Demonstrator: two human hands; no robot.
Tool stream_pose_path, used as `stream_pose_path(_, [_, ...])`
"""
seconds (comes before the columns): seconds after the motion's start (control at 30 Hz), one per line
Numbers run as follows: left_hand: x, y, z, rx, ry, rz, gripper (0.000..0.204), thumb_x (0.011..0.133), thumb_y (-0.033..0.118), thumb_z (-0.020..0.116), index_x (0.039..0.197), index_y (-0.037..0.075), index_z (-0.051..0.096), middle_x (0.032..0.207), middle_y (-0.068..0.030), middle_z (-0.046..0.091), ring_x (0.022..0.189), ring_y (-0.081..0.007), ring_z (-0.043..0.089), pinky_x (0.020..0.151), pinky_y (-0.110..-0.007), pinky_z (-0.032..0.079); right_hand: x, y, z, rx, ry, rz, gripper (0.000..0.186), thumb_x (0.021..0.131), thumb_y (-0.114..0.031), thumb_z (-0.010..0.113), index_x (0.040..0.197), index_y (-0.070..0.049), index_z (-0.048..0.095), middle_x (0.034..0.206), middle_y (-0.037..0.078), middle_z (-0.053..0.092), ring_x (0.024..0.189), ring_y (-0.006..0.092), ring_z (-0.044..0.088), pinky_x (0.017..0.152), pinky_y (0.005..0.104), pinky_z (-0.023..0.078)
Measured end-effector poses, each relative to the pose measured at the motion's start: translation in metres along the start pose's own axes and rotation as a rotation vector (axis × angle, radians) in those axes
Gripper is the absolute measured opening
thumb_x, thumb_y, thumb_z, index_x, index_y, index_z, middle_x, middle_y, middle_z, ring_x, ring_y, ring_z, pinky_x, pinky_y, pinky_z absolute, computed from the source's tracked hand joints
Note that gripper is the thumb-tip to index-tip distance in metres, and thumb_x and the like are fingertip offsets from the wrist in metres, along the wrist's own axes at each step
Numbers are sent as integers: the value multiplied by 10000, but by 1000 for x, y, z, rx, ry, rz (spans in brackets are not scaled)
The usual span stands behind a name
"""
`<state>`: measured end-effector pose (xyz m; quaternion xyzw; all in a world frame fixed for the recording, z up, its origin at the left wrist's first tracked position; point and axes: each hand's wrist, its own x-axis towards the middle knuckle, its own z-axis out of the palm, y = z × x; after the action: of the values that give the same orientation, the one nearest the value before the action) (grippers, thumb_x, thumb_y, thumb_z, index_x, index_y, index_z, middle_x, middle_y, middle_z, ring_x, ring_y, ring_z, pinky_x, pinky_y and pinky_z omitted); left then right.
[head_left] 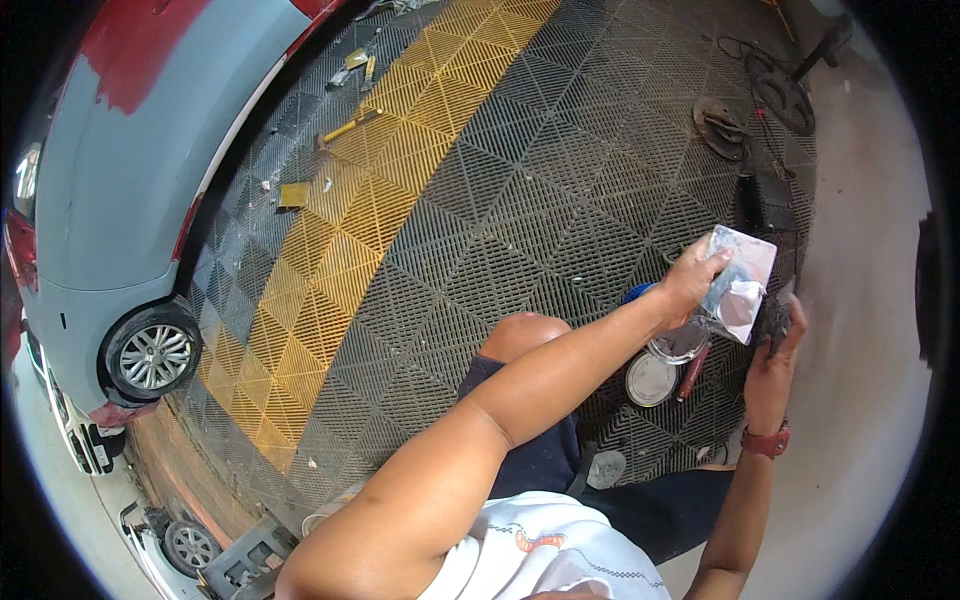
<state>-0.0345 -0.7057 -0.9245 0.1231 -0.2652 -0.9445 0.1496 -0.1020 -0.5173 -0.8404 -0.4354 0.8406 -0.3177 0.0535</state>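
My left hand [690, 278] grips a flat, pale mixing board [757, 256] by its left side, fingers closed on it. Grey smears cover part of the board, and a lump of pale pinkish paste [740, 303] sits near its lower end. Close by on the right, my right hand [770, 378], with a red watch [766, 441] at the wrist, pinches a thin, dark grey spreader [778, 316]. The spreader lies just beside the board's edge; whether they touch is unclear. Beneath the board stands an open tin [680, 347], partly hidden, beside a round lid [651, 382].
A red-handled tool [692, 375] lies by the tin. A grey car [150, 190] with red patches stands at left. A hammer [350, 129] and a yellow square [293, 195] lie on the grid-tile floor [520, 230]. Metal discs [722, 128] lie near the right wall [865, 300].
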Motion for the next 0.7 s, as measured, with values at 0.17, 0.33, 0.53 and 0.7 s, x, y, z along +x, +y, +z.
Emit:
stream_pose_path(0.17, [3, -1, 2, 115, 230, 123, 385, 1140, 239, 537, 1472, 44, 551, 1339, -104, 688, 1244, -190, 652, 1105, -375, 508, -3, -21, 1, 890, 145, 383, 514, 1064, 13, 593, 1565, -38, 488, 1506, 128, 598, 1378, 260, 605, 1153, 439, 508])
stream_pose_path(0.33, [6, 7, -9, 684, 319, 307, 504, 1136, 370, 576, 1463, -14, 563, 1407, -182, 648, 1308, -292, 630, 1172, -436, 463, -20, -10, 0, 892, -50, 693, 357, 1037, -168, 757, 1323, 27, 675, 1190, 51, 738, 1105, 143, 668, 1008, 331, 525])
stream_pose_path(0.53, [-10, 39, 6, 27, 3, -172, 383, 1141, 252, 572, 1480, 74, 565, 1337, -82, 704, 1177, -183, 707, 1018, -371, 603, 5, 25, -52, 1009, 131, 501, 460, 1048, -136, 743, 1455, 13, 589, 1322, 66, 723, 1161, 149, 700, 1038, 332, 556])
stream_pose_path(0.7, [-16, 33, 13, -44, -142, -254, 409, 1141, 304, 568, 1492, 95, 549, 1359, -75, 695, 1202, -202, 716, 1008, -380, 618, -7, 52, -42, 1141, -84, 538, 475, 1019, -53, 747, 1459, -6, 573, 1331, 41, 722, 1152, 132, 699, 1062, 316, 538])
